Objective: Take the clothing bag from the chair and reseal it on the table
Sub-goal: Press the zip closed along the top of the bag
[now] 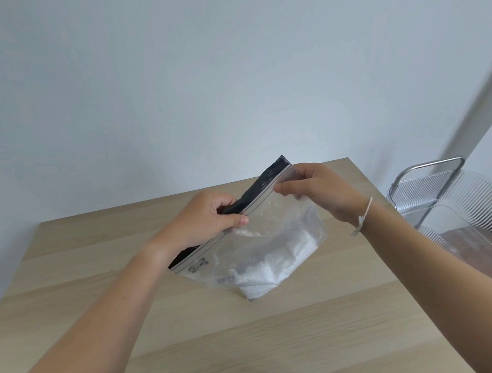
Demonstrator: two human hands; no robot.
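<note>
A clear plastic clothing bag (263, 245) with a grey zip strip and a black top band stands on its bottom edge on the light wooden table (193, 330). White folded cloth shows through it. My left hand (208, 218) pinches the zip strip near its middle. My right hand (315, 187) pinches the strip at its far right end. The bag's top is tilted, higher on the right.
A clear ribbed plastic chair (468, 210) with a metal frame stands to the right of the table. A pale wall rises behind the table's far edge. A white string band circles my right wrist (362, 219).
</note>
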